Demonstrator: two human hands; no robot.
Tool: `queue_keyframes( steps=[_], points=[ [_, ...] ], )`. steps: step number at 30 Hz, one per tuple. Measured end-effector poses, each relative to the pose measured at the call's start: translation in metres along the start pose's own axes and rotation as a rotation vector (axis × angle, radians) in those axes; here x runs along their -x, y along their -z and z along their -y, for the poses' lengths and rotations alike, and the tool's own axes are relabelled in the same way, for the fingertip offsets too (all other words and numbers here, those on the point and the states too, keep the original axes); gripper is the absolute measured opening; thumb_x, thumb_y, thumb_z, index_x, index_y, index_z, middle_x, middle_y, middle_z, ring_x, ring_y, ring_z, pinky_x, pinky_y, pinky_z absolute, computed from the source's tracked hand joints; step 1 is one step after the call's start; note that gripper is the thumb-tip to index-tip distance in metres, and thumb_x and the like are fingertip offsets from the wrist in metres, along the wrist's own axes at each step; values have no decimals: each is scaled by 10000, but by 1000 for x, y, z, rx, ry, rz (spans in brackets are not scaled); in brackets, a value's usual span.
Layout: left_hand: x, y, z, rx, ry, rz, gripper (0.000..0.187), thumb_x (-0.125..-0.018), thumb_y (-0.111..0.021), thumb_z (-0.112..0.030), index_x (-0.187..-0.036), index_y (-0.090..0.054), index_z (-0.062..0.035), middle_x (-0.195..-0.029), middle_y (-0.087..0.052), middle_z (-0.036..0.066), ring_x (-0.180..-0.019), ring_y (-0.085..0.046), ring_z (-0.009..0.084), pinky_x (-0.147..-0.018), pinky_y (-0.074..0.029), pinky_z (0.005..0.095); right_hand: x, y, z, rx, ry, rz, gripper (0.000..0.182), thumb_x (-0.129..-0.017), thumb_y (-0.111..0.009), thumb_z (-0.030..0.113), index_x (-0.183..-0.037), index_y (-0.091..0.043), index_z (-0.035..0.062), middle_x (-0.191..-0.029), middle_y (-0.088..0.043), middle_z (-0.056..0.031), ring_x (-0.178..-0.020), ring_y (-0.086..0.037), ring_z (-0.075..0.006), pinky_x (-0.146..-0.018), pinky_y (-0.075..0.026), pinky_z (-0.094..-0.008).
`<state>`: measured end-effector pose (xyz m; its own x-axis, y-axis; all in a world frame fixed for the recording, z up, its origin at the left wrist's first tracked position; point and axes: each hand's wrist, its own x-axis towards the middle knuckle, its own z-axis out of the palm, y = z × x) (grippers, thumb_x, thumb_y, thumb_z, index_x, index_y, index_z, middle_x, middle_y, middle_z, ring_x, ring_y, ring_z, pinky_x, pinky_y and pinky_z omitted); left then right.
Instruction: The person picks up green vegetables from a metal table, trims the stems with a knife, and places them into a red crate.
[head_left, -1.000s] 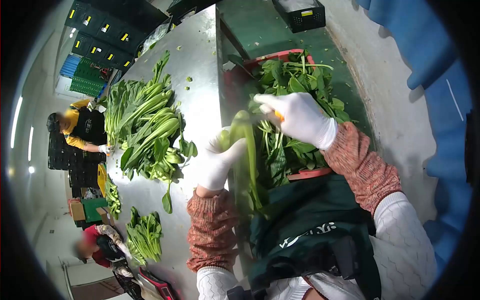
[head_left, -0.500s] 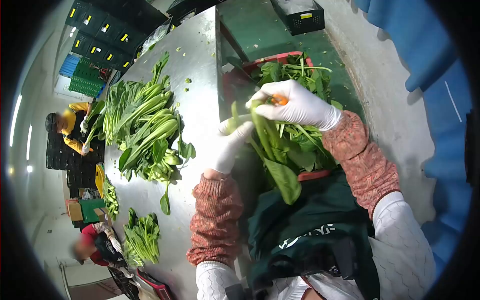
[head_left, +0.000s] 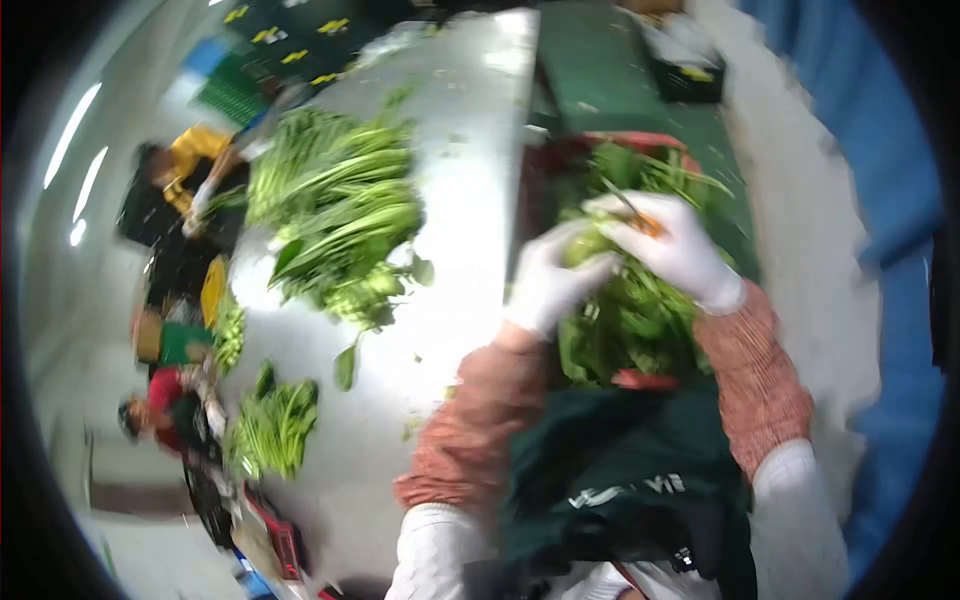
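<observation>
My left hand (head_left: 555,280), in a white glove, is closed on the pale green base of a leafy green (head_left: 585,246). Close against it, my gloved right hand (head_left: 680,245) grips a small knife (head_left: 650,226) with an orange handle; its thin dark blade points up and left. Both hands are over a red basket (head_left: 640,138) filled with loose leaves and stalks (head_left: 635,325). Motion blur hides the exact finger positions and where the blade meets the stalk.
A metal table (head_left: 465,180) on the left bears a large heap of leafy greens (head_left: 345,200) and a smaller bunch (head_left: 275,425). Two people, one in yellow (head_left: 195,155) and one in red (head_left: 165,390), stand across it. A black crate (head_left: 690,75) sits on the floor ahead.
The view has shifted, so table and basket appear farther right. The long leafy stalk that hung below my hands no longer hangs there; a short pale base shows at my left fingers.
</observation>
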<state>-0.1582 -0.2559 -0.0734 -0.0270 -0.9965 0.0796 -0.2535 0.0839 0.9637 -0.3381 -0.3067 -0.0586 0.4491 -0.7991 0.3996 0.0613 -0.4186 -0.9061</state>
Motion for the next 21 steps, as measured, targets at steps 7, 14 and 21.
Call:
queue_keyframes(
  steps=[7, 14, 21],
  points=[
    [20, 48, -24, -701, -170, -355, 304, -727, -671, -116, -1020, -652, -39, -973, -661, 169, -888, -633, 361, -792, -518, 389, -5, -8, 22, 448, 16, 156, 189, -891, -602, 23, -1073, -624, -24, -936, -662, -105, -819, -619, -165, -746, -485, -278],
    [108, 201, -25, 852, -217, -527, 396, -944, -603, -252, -1256, -559, -14, -1209, -607, 161, -1200, -538, 247, -1046, -417, 398, 10, 10, -53, 257, -252, 33, 397, -992, -535, 110, -1360, -496, -31, -1215, -631, -110, -1135, -569, -149, -1015, -404, -289],
    [208, 263, 13, 1310, -441, -792, 490, -950, -528, -106, -1417, -392, -51, -1510, -344, 175, -1421, -268, 380, -1175, -180, 591, 31, -2, -101, 237, -402, 92, 407, -994, -522, 101, -1372, -474, -44, -1258, -608, -140, -1170, -561, -176, -1023, -397, -287]
  ],
)
